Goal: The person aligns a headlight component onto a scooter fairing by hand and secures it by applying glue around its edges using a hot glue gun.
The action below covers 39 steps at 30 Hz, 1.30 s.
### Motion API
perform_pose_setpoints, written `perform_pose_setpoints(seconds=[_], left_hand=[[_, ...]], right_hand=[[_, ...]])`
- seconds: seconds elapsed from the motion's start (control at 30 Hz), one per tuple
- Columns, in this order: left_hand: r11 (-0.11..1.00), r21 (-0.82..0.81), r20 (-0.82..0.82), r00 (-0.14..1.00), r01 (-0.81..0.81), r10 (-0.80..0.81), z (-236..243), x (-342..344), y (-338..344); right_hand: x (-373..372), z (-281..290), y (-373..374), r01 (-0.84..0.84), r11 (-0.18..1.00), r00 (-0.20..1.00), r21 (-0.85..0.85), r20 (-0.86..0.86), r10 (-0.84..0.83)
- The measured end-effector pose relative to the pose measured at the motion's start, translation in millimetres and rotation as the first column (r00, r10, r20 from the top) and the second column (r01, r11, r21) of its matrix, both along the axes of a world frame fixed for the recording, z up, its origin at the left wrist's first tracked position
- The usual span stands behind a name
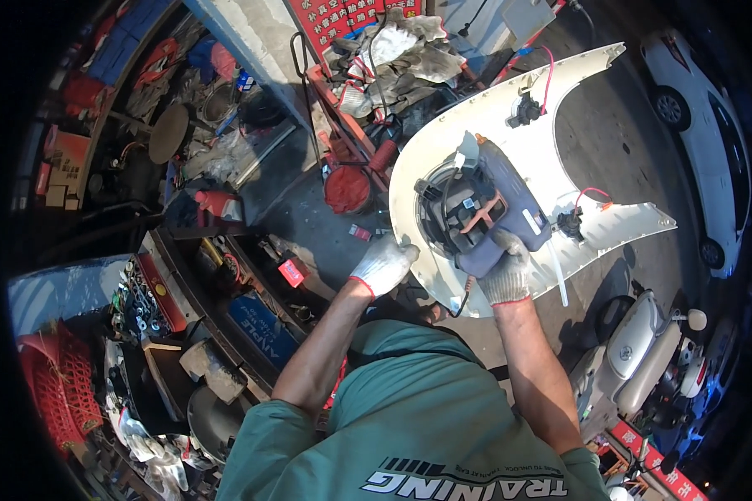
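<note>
A cream curved vehicle panel (524, 156), inner side up, lies in front of me with a round lamp housing (444, 209) in its middle. My left hand (386, 264), in a white knitted glove, is closed at the panel's near-left rim. My right hand (508, 271), also gloved, wraps the handle of a dark blue-grey, gun-shaped corded tool (514, 188). The tool lies across the panel beside the lamp housing, its cord dropping past the near rim. Two small black sockets with red wires, a far socket (524, 110) and a near-right socket (569, 224), sit on the panel.
Left of me stands a cluttered bench with an open drawer (263, 321) and a red plastic basket (58, 384). A red bucket (347, 190) is on the floor. Dirty gloves (393, 63) pile up beyond. To the right are a parked scooter (631, 355) and a white car (702, 142).
</note>
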<state>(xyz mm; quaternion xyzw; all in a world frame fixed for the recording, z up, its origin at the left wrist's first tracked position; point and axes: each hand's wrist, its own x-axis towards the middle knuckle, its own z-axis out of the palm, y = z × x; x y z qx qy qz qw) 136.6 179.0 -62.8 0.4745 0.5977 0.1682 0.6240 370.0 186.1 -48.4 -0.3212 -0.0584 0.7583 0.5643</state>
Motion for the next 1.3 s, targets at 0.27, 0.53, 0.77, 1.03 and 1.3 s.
perform_pose_setpoints(seconds=[0.27,0.53,0.77,1.03,1.3], left_hand=[[0.988,0.155,-0.077,0.997,-0.001,0.013,30,-6,2],[0.927,0.362,-0.247,0.949,-0.094,0.193,24,-9,31],[0.902,0.426,-0.242,0.952,-0.068,0.186,14,-6,36],[0.889,0.449,-0.218,0.953,-0.093,0.209,7,-6,36],[0.910,0.381,-0.116,0.968,-0.163,0.222,17,-5,28]], right_hand=[[-7,14,4,-0.032,0.999,0.999,0.010,-0.037,0.032],[-2,5,2,-0.022,1.000,0.999,0.006,0.045,0.021],[21,-32,0,-0.024,0.994,0.999,-0.103,-0.038,0.020],[0,0,4,0.000,0.999,0.998,-0.033,0.068,0.002],[6,23,-7,0.032,0.999,0.998,-0.015,-0.062,-0.033]])
